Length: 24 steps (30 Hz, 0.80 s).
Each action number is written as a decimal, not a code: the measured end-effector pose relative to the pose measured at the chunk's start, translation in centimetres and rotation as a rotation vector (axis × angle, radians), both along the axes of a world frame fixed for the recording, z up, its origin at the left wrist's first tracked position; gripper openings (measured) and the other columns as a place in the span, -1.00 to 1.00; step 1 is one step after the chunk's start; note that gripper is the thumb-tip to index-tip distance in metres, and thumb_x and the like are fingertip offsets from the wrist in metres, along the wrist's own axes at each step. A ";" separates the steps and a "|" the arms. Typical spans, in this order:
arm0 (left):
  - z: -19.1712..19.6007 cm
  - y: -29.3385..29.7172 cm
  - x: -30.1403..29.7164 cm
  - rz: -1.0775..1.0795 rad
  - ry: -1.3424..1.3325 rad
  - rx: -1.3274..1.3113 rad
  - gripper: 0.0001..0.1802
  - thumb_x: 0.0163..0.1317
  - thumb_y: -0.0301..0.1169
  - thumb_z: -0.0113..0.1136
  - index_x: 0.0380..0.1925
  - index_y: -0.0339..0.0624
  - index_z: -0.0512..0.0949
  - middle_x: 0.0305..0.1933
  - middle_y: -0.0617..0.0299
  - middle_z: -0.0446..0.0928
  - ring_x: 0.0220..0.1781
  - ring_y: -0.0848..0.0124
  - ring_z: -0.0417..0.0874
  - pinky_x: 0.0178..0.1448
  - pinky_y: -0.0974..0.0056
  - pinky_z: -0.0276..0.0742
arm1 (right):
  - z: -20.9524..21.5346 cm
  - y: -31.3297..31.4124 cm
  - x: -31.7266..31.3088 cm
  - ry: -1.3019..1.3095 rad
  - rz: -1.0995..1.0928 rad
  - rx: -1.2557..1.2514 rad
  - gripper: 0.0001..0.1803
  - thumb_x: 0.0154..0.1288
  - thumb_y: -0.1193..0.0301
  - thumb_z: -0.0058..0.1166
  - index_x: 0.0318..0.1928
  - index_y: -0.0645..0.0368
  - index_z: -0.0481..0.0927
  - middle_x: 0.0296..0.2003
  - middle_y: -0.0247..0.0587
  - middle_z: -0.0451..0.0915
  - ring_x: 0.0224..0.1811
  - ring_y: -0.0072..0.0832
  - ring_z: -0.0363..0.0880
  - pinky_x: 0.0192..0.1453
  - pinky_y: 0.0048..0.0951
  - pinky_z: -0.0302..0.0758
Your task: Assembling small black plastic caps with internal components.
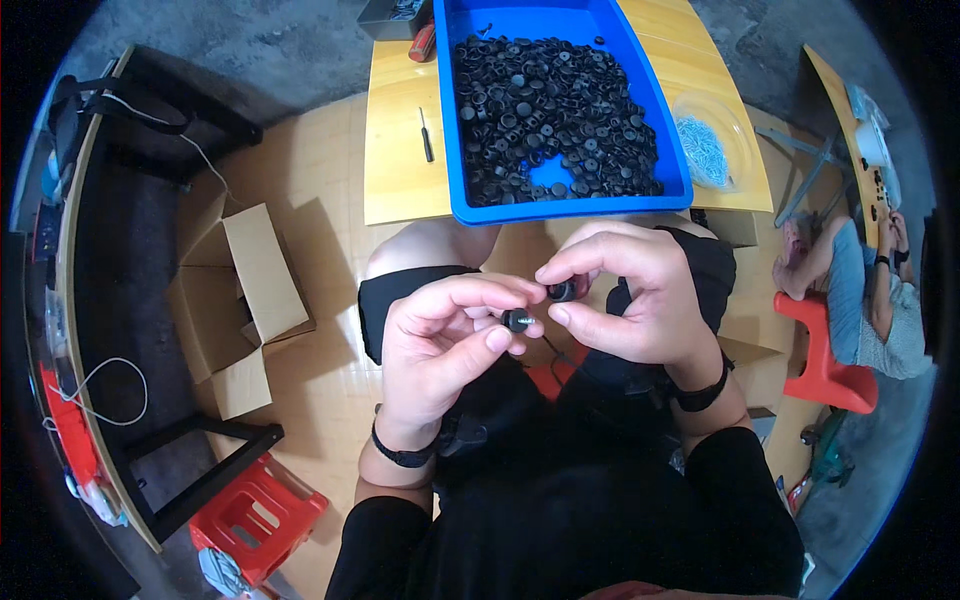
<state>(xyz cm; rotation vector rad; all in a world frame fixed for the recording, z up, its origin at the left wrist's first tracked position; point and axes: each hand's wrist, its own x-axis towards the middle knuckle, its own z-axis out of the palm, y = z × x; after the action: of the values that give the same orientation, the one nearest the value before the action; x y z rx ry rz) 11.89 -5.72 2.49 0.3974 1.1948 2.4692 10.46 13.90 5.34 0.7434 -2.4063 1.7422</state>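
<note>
I hold my two hands close together over my lap. My left hand [440,345] pinches a small black round part with a shiny metal tip [518,320] between my thumb and first fingers. My right hand [625,295] pinches a small black ring-shaped cap [561,291] between thumb and pointer finger. So both hands are closed on little parts.

The cap sits just up and to the right of the part with the metal tip. They are very near, almost touching, but I cannot tell if they touch. The metal tip points to the right, toward my right hand. The cap's hole seems to face down and left, toward the tip. My right hand is the nearer one to the cap, and my left hand is nearer to the tipped part.

Both parts are tiny, dark and round, like buttons.

In front of my knees a yellow table [400,170] holds a big blue bin [672,160] full of many more black caps [555,115]. A thin black tool [426,135] lies left of the bin, and a clear bag of little metal screws [705,150] lies on the right. An open cardboard box [245,300] sits on the floor to my left.
</note>
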 end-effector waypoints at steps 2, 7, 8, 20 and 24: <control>0.4 0.2 0.5 -0.011 0.029 -0.028 -0.78 0.15 -0.62 0.09 -0.16 -0.39 0.49 -0.05 -0.03 0.50 -0.15 0.38 0.60 -0.10 0.39 0.53 | 0.5 0.2 0.7 -0.026 0.020 0.012 -0.78 -0.12 0.55 0.22 -0.35 0.22 0.57 -0.49 -0.28 0.54 -0.51 -0.54 0.46 -0.43 -0.56 0.39; 0.8 0.5 1.5 0.030 0.091 -0.102 -0.78 0.13 -0.66 0.09 -0.18 -0.41 0.50 -0.06 0.01 0.50 -0.08 0.40 0.56 -0.06 0.39 0.52 | 0.6 -0.3 2.6 -0.087 -0.021 -0.111 -0.75 -0.09 0.55 0.26 -0.31 0.23 0.57 -0.45 -0.29 0.56 -0.45 -0.59 0.51 -0.40 -0.61 0.44; 1.1 0.6 1.7 0.029 0.095 -0.103 -0.78 0.13 -0.66 0.09 -0.18 -0.41 0.50 -0.06 0.01 0.50 -0.08 0.40 0.56 -0.06 0.39 0.52 | 0.4 -0.3 3.0 -0.167 -0.067 -0.236 -0.74 -0.08 0.56 0.27 -0.29 0.23 0.57 -0.44 -0.29 0.57 -0.43 -0.62 0.53 -0.38 -0.63 0.46; 1.6 1.3 3.2 0.087 0.085 -0.090 -0.74 0.11 -0.70 0.09 -0.15 -0.42 0.48 -0.16 0.08 0.52 -0.10 0.40 0.58 -0.01 0.38 0.51 | 0.0 -0.9 5.2 -0.143 -0.090 -0.261 -0.72 0.04 0.62 0.19 -0.17 0.28 0.57 -0.36 -0.22 0.59 -0.36 -0.60 0.57 -0.26 -0.61 0.53; 1.7 1.2 3.4 0.140 0.133 -0.198 -0.74 0.08 -0.71 0.11 -0.18 -0.43 0.50 -0.17 0.08 0.52 -0.13 0.43 0.58 -0.05 0.41 0.51 | -0.1 -0.9 5.4 -0.155 -0.075 -0.270 -0.74 0.07 0.62 0.17 -0.16 0.29 0.56 -0.33 -0.22 0.60 -0.32 -0.61 0.58 -0.22 -0.60 0.54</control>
<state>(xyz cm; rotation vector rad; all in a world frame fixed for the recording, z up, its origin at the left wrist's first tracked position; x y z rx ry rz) 15.26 -4.57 4.20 0.4413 1.5544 2.4406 15.86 12.97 5.27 0.4951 -2.1875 2.1056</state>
